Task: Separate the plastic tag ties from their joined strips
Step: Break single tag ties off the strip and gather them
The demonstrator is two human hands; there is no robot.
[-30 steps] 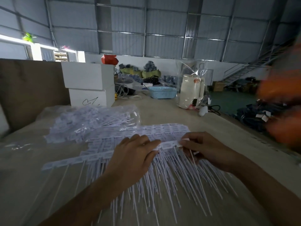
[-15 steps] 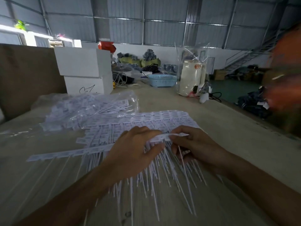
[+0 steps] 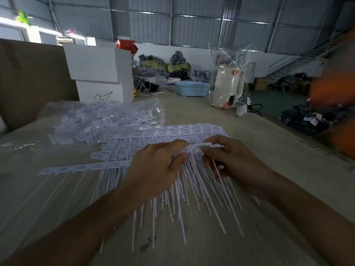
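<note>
The table (image 3: pixel 259 150) carries the pile of joined strips (image 3: pixel 172 131) toward its far-left corner. You hold one strip (image 3: pixel 196 147) raised above it, long axis left to right, tails hanging toward you. Your left hand (image 3: pixel 155 169) and right hand (image 3: pixel 236 162) each have a grip clamped on it, closer together than before.

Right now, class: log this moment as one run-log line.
step: separating ties | left hand: pinches joined strip | right hand: pinches same strip | loose strips: on table

black scrawl on white box (image 3: pixel 104 89), unreadable
</note>
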